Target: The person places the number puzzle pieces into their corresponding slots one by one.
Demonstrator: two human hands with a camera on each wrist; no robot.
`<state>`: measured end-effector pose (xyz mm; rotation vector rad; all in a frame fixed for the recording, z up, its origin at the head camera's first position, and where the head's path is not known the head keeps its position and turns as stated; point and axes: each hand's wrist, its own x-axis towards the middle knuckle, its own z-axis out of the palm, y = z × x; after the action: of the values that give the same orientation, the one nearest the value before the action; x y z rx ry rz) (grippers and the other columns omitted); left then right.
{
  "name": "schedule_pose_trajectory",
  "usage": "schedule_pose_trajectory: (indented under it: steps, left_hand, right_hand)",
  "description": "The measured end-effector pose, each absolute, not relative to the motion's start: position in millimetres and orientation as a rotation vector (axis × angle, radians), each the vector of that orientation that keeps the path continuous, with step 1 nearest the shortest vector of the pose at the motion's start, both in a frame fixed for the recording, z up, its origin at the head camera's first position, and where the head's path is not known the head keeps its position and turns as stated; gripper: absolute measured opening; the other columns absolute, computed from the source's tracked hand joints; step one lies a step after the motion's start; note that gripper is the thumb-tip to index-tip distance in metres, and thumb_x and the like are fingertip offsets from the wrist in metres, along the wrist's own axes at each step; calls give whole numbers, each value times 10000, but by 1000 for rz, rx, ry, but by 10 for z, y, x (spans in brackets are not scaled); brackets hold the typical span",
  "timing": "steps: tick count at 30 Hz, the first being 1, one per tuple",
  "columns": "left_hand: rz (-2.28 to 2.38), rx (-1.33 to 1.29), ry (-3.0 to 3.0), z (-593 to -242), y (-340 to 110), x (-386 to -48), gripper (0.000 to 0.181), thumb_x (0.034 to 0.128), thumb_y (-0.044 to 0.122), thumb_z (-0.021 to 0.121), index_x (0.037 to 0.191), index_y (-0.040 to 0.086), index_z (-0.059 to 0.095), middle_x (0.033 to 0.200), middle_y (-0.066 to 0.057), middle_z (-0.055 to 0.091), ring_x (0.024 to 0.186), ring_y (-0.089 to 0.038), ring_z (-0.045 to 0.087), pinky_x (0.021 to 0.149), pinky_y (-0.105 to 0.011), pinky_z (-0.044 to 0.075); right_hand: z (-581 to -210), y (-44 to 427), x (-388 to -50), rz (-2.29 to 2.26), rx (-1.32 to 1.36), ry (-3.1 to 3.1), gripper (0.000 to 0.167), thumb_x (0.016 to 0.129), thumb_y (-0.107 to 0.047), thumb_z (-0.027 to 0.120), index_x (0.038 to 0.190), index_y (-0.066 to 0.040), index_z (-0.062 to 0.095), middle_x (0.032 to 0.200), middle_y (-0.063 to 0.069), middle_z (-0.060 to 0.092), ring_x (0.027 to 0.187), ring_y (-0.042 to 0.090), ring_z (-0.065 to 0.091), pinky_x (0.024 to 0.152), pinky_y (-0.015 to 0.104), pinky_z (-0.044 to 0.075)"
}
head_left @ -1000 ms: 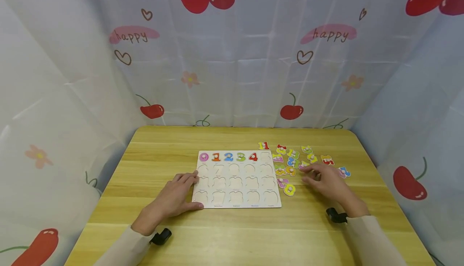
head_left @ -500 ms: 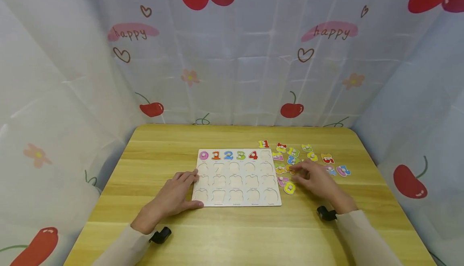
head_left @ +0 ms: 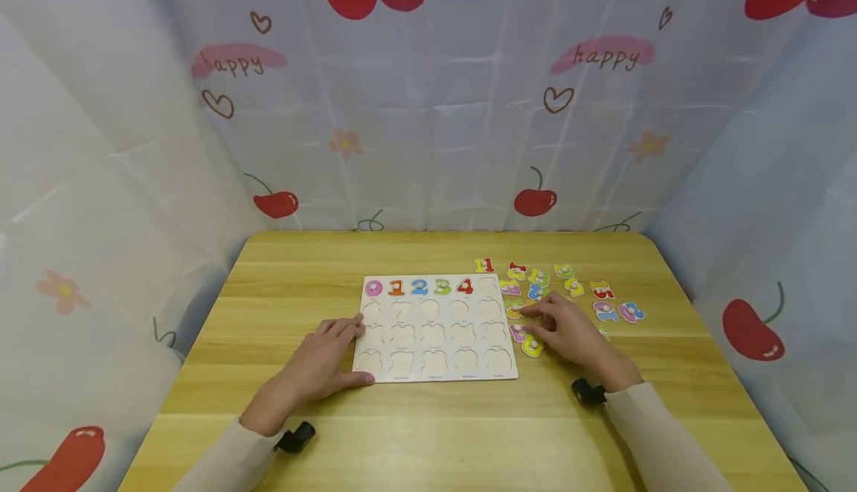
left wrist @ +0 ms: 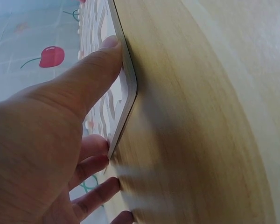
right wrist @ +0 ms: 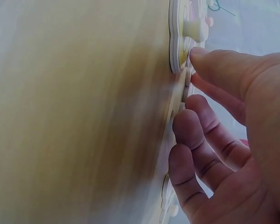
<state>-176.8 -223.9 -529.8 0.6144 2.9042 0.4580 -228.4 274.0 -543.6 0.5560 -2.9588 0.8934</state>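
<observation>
A number puzzle board (head_left: 416, 367) lies on the table in the head view. Its top row holds the pieces 0 to 4; its other recesses are bare. My left hand (head_left: 321, 358) rests at the board's left side. The thumb (left wrist: 95, 65) lies on the board's near edge, and the fingers touch the left edge. Over the loose pieces right of the board is my right hand (head_left: 569, 330), thumb and index finger apart. In the right wrist view, the thumb is beside a yellow piece (right wrist: 183, 51) with a white knob. The hand covers some pieces.
Several loose number pieces spread to the right of the board, among them a red-and-yellow 11 (head_left: 484, 265), a 15 (head_left: 601, 289) and a pink-and-blue piece (head_left: 631, 312). A white curtain (head_left: 428, 142) with cherry prints stands behind the wooden table (head_left: 415, 432).
My right hand has moved left over the loose pieces, closer to the board, uncovering pieces on the right. The left hand stays against the board.
</observation>
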Motion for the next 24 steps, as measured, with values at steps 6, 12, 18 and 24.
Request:
schedule_pose_trajectory:
  steps: [6, 12, 18, 24]
  left_hand:
    - [464, 603, 2900, -5304, -2233, -1769, 896, 962, 608, 932, 1605, 51, 650, 1833, -143, 511, 1605, -468, 533, 1174, -719, 564]
    - [465, 592, 2899, -5301, -2225, -1757, 908, 958, 606, 936, 1613, 48, 646, 1833, -140, 512, 1608, -466, 531, 1176, -716, 563]
    - [463, 587, 2900, -5274, -2227, -1742, 914, 956, 615, 935, 1608, 44, 646, 1832, -146, 512, 1605, -467, 534, 1178, -723, 561]
    - [461, 599, 2909, -5259, -2231, -1731, 925, 951, 612, 940, 1611, 35, 645, 1828, -146, 518, 1598, -463, 540, 1165, -724, 566]
  right_hand:
    - [-5412, 2801, -2264, 884, 528, -2963, 303, 1047, -168, 894, 1347, -132, 884, 1047, 16, 666, 873, 133, 523, 723, 252, 439]
    - [-5431, 2857, -2249, 884, 531, -2918, 233, 1042, -155, 898, 1272, -119, 906, 1053, 11, 701, 855, 112, 525, 718, 252, 453]
    - [-5435, 2878, -2253, 901, 502, -2911, 160, 1056, -162, 885, 1207, -118, 914, 1029, 9, 715, 847, 116, 530, 720, 251, 444]
    - [-5412, 2889, -2286, 890, 461, -2934, 141, 1059, -181, 887, 1188, -128, 911, 1055, 18, 727, 874, 132, 553, 742, 257, 462]
